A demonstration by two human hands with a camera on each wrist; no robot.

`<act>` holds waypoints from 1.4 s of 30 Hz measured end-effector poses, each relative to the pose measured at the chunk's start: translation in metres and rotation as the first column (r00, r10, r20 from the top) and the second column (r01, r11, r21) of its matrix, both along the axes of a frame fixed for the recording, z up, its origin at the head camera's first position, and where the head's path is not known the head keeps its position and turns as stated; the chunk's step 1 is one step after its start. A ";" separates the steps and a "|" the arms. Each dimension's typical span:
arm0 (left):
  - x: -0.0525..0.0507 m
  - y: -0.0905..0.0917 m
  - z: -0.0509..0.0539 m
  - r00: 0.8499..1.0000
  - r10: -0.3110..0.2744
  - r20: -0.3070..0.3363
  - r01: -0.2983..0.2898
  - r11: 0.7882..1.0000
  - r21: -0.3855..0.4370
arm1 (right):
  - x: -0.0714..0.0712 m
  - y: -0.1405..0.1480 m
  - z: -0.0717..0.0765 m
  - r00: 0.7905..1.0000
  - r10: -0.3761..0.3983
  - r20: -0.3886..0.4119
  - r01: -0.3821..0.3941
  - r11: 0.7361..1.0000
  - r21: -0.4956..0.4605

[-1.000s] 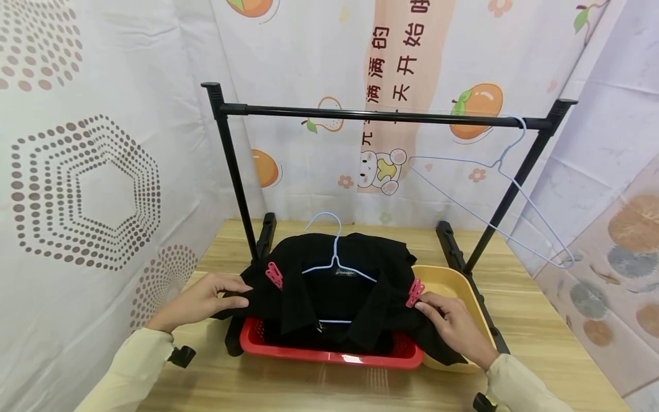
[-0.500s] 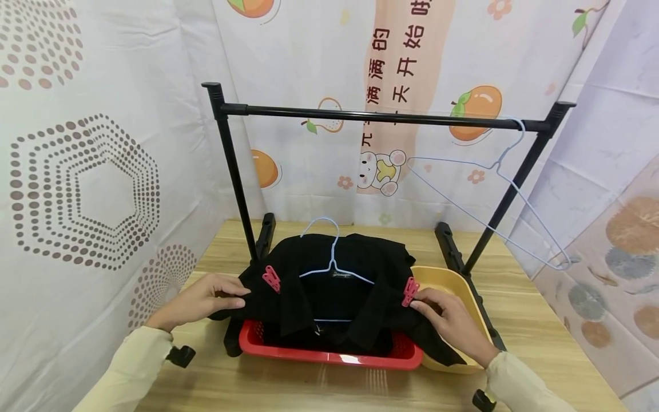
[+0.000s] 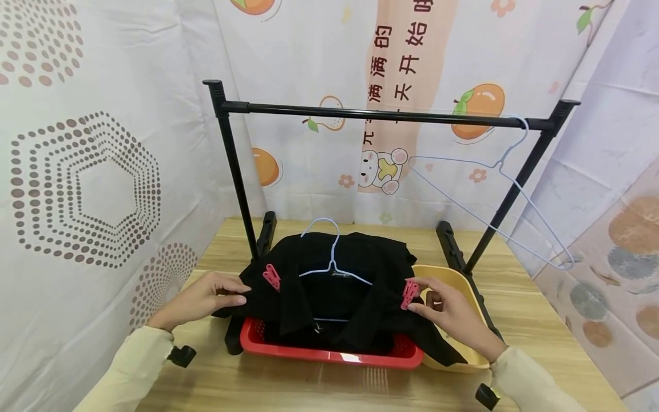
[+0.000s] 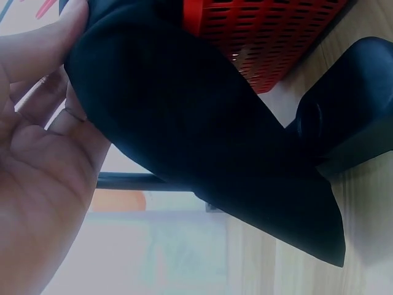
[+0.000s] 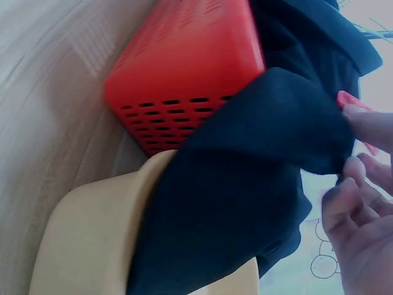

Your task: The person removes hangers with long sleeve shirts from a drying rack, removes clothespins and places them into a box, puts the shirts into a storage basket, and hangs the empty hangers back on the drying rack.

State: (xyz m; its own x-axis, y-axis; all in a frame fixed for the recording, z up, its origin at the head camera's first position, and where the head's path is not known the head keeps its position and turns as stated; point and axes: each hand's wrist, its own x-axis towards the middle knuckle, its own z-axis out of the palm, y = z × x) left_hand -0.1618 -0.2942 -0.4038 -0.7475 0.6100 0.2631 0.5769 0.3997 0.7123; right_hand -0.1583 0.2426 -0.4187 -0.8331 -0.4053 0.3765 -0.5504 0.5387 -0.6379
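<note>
A black collared shirt (image 3: 329, 309) lies over the red basket (image 3: 329, 357), with a light blue wire hanger (image 3: 332, 252) inside its neck and the hook standing up. Pink clothespins (image 3: 271, 277) sit at both shoulders of the hanger. My left hand (image 3: 211, 297) pinches the shirt's sleeve on the left; the left wrist view shows the sleeve (image 4: 184, 117) hanging from the fingers. On the other side, my right hand (image 3: 448, 306) has thumb and forefinger at the two ends of the right clothespin (image 3: 409, 294). Close to them is the right sleeve (image 5: 221, 184), draped over the yellow tub.
A black clothes rack (image 3: 386, 114) spans the back of the table (image 3: 288, 389). Another blue hanger (image 3: 499, 166) hangs at its right end. The yellow tub (image 3: 465, 340) stands right of the red basket, and black rack feet (image 3: 234, 337) flank both containers.
My right hand has shifted from the cloth beside the right clothespin onto the clothespin itself. The blue hanger in the shirt has tipped slightly lower and left. My left hand stays put.
</note>
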 end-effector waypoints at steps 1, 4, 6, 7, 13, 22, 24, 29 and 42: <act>0.000 0.000 0.000 1.000 0.007 0.007 -0.007 1.000 -0.003 | 0.000 0.001 0.002 1.000 0.007 0.026 -0.007 1.000 -0.012; 0.000 -0.001 0.000 0.999 0.028 0.019 -0.027 1.000 -0.014 | 0.000 0.002 0.005 0.994 0.025 0.108 -0.018 0.998 -0.064; -0.001 -0.001 0.000 0.999 0.038 0.024 -0.038 0.999 -0.019 | -0.001 0.002 0.006 0.987 0.039 0.154 -0.023 0.994 -0.107; -0.001 -0.001 0.000 0.999 0.042 0.027 -0.041 0.999 -0.022 | -0.002 0.002 0.007 0.984 0.049 0.171 -0.027 0.991 -0.128; -0.001 0.001 0.000 1.000 0.027 0.010 -0.026 0.999 -0.024 | -0.003 0.003 0.010 0.977 0.119 0.176 -0.084 0.977 -0.194; 0.000 0.000 -0.001 0.998 0.049 -0.030 -0.049 0.998 -0.026 | 0.001 -0.004 0.009 0.992 0.096 0.076 -0.079 0.975 -0.209; 0.000 0.000 -0.002 0.998 0.056 -0.029 -0.056 0.998 -0.021 | 0.002 -0.005 0.009 0.994 0.081 0.070 -0.065 0.976 -0.207; 0.000 0.000 -0.005 0.997 0.064 -0.046 -0.064 0.998 -0.009 | 0.003 -0.007 0.009 0.997 0.051 0.061 -0.037 0.978 -0.204; 0.001 -0.001 -0.006 0.994 0.093 -0.049 -0.094 0.995 -0.016 | 0.003 -0.002 0.020 0.998 -0.009 0.068 0.026 0.967 -0.254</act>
State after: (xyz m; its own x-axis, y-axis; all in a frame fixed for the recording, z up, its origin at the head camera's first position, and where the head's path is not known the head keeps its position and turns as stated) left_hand -0.1604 -0.2950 -0.4100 -0.7879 0.5434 0.2899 0.5703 0.4660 0.6765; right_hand -0.1550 0.2409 -0.3984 -0.8654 -0.2888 0.4095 -0.4947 0.3630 -0.7896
